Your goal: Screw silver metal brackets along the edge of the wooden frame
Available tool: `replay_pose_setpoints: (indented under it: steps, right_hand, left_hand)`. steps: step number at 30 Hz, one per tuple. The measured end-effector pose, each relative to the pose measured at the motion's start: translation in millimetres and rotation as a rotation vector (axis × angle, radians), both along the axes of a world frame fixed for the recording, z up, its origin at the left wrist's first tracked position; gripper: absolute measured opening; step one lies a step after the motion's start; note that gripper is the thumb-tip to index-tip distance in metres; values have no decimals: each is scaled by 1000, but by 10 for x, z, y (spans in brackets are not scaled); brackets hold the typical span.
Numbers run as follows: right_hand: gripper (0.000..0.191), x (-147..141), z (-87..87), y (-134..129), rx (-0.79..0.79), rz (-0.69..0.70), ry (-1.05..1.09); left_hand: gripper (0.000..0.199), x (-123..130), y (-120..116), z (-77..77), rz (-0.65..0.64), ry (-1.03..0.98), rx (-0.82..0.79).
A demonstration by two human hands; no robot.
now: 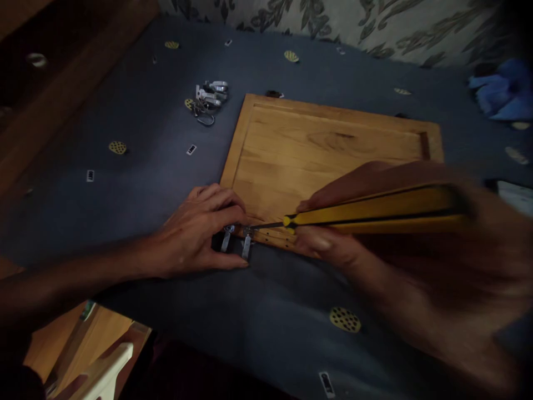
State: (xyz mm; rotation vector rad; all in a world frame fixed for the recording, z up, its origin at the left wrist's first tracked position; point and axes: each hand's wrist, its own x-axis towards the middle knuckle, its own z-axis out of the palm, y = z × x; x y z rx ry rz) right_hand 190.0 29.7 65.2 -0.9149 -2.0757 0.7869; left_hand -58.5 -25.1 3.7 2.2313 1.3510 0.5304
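A wooden board (291, 150) with a raised border lies on the blue cloth. At its near left edge sit two small metal latches (246, 244), their strips sticking out past the wood. My left hand (200, 228) rests on that corner, index finger and thumb closed around the latches, the thumb at the end of one strip. My right hand (358, 244), blurred by motion, grips a yellow and black screwdriver (375, 214). The screwdriver's thin shaft points left, its tip at the right-hand latch. Small dark holes show along the board's edge beside it.
Loose metal parts (210, 94) lie in a pile beyond the board's left corner. A crumpled blue cloth (502, 91) is at the far right. Patterned wallpaper (316, 19) rises behind the table covering (158, 111). A pale chair part (108, 372) shows below left.
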Motion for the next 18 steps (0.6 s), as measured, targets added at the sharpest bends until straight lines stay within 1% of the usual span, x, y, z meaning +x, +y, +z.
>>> replay_pose_setpoints:
  steps: [3,5,6,8,9,12,16,18]
  right_hand:
    - [17,-5,6,-6,-60,-63,63]
    - [23,-20,-9,-8,-49,-96,91]
    - [23,-31,-20,-13,-36,-93,99]
    - [17,-56,-38,-32,-19,-74,76]
    - [14,-68,-45,-44,-8,-81,59]
    - [14,-91,-57,-69,19,-128,7]
    - [18,-97,-95,-50,49,-63,46]
    - [19,-97,-125,-32,78,-71,58]
  left_hand:
    - [34,-7,-2,3,5,-3,-21]
    - [35,-10,-5,12,4,-10,-21]
    - [34,-10,-6,16,0,-7,-22]
    - [34,-9,-7,24,-5,6,-26]
    - [33,-8,-7,25,-6,10,-23]
    - [35,-2,-6,23,-5,8,-13]
    - [36,2,-3,24,-6,18,-19]
    - [35,4,-1,25,-4,16,-21]
